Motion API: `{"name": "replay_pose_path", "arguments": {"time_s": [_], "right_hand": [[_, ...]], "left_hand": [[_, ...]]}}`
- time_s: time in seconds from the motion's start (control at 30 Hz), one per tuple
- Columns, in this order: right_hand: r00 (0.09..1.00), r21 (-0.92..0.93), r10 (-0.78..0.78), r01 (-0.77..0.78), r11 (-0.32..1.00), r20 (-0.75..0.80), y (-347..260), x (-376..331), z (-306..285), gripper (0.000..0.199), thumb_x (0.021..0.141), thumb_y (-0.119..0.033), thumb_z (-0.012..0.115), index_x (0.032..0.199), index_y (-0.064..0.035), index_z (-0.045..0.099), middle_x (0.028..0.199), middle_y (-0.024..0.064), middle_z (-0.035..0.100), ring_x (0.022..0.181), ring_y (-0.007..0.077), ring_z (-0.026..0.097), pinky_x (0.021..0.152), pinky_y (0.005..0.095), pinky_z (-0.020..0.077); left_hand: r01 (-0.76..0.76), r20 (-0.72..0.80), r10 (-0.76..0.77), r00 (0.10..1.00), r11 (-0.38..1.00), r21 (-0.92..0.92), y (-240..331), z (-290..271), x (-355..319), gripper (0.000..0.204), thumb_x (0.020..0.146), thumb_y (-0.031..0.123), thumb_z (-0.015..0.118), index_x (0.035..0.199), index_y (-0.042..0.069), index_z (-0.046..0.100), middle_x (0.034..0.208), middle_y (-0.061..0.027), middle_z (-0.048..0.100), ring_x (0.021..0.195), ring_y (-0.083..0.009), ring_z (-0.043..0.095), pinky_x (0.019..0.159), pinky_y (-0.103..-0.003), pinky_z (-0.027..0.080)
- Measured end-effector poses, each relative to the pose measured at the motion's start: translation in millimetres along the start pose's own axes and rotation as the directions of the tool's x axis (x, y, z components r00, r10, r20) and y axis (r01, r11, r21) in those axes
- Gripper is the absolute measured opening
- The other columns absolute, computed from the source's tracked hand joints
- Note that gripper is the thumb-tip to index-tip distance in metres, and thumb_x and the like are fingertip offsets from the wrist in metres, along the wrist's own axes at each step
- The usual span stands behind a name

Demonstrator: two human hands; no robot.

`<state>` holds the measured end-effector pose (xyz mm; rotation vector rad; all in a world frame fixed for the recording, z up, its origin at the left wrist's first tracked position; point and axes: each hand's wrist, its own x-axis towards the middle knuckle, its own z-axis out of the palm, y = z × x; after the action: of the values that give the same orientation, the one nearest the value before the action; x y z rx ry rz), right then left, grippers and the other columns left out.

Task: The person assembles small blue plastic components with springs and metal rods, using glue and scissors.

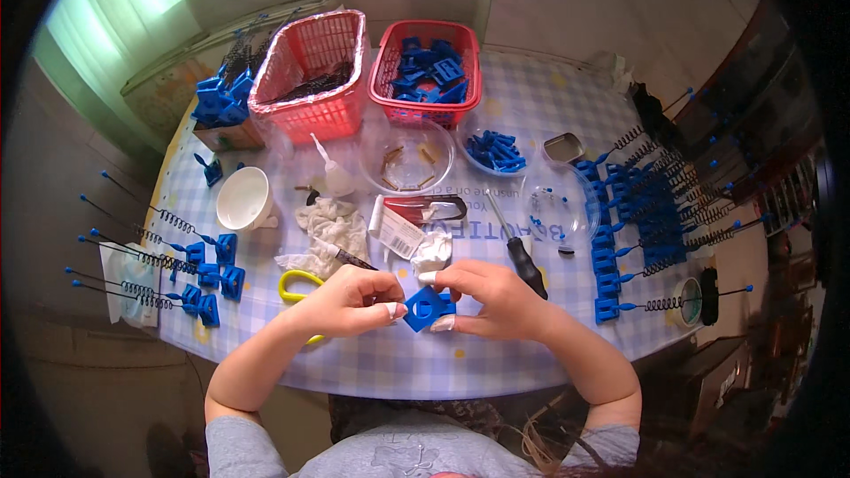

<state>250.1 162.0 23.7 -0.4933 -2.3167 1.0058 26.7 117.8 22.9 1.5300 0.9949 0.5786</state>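
Close to the table's near edge, my two hands hold a small blue plastic part (417, 317) with a square frame and an opening in it. My left hand (356, 303) is closed, its thumb and finger pinching the part's left side. My right hand (498, 301) grips the right side between thumb and fingers. White coverings wrap several of my fingertips. A dark, slim stick-like thing (356, 260) shows just behind my left hand; whether it is held or lying there I cannot tell. Yellow-green scissor handles (295, 283) lie partly under my left forearm.
Beyond my hands lie crumpled cloth (335, 228), a white tube (396, 228) and a black-handled screwdriver (526, 267). Farther back are a white cup (244, 198), clear bowls and red baskets (381, 96) of parts. Blue pieces with black springs (607, 276) line both sides.
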Motion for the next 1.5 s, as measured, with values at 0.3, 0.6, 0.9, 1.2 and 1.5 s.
{"name": "replay_pose_path", "arguments": {"time_s": [0.3, 0.6, 0.9, 1.2, 1.5], "right_hand": [[0.997, 0.047, 0.038, -0.042, 0.998, 0.07, -2, -2, -2, 0.042, 0.063, -0.012, 0.069, 0.101, -0.0044, 0.053, 0.083, 0.0086, 0.055, 0.072, 0.0199, 0.055, 0.065, 0.0294, 0.0451], [0.986, 0.021, 0.08, -0.078, 0.997, -0.147, 0, -1, 2, 0.041, 0.059, -0.009, 0.071, 0.097, -0.0052, 0.056, 0.085, 0.0052, 0.053, 0.067, 0.0122, 0.052, 0.057, 0.0234, 0.0423], [0.977, -0.013, 0.073, -0.077, 0.997, -0.203, 2, -2, 0, 0.039, 0.06, -0.01, 0.071, 0.096, -0.0067, 0.057, 0.084, 0.0041, 0.054, 0.067, 0.0116, 0.052, 0.056, 0.0228, 0.0411], [0.979, 0.02, 0.097, -0.095, 0.995, -0.18, -3, -1, -3, 0.039, 0.062, -0.009, 0.067, 0.098, -0.0026, 0.054, 0.086, 0.0092, 0.053, 0.07, 0.0169, 0.054, 0.064, 0.0266, 0.0458], [0.957, 0.095, 0.167, -0.148, 0.984, -0.236, 3, -1, -5, 0.039, 0.06, -0.008, 0.069, 0.097, -0.0054, 0.056, 0.085, 0.0049, 0.055, 0.068, 0.0118, 0.054, 0.056, 0.0228, 0.0405]], "left_hand": [[0.128, 0.006, -0.133, 0.991, 0.943, -0.307, 2, 0, -1, 0.015, 0.081, 0.014, 0.053, 0.083, -0.001, 0.053, 0.071, 0.0024, 0.052, 0.067, -0.0023, 0.046, 0.056, -0.018, 0.039], [0.21, -0.688, 0.5, 0.526, 0.708, 0.675, 2, -46, 2, 0.03, 0.067, 0.012, 0.063, 0.092, -0.002, 0.055, 0.086, -0.0092, 0.055, 0.078, -0.0183, 0.052, 0.065, -0.026, 0.042], [0.298, -0.628, 0.323, 0.708, 0.669, 0.681, -10, -76, 27, 0.041, 0.065, 0.017, 0.063, 0.099, -0.004, 0.053, 0.1, -0.0186, 0.051, 0.093, -0.0313, 0.049, 0.08, -0.035, 0.039], [0.291, -0.608, 0.252, 0.753, 0.701, 0.651, -6, -82, 35, 0.027, 0.066, 0.016, 0.061, 0.084, -0.001, 0.053, 0.077, -0.0183, 0.057, 0.08, -0.0342, 0.054, 0.073, -0.038, 0.042], [-0.067, -0.469, 0.387, 0.794, 0.822, 0.565, 10, -52, -1, 0.02, 0.069, 0.001, 0.061, 0.085, -0.001, 0.05, 0.077, -0.0102, 0.059, 0.064, -0.0163, 0.06, 0.053, -0.023, 0.046]]}}
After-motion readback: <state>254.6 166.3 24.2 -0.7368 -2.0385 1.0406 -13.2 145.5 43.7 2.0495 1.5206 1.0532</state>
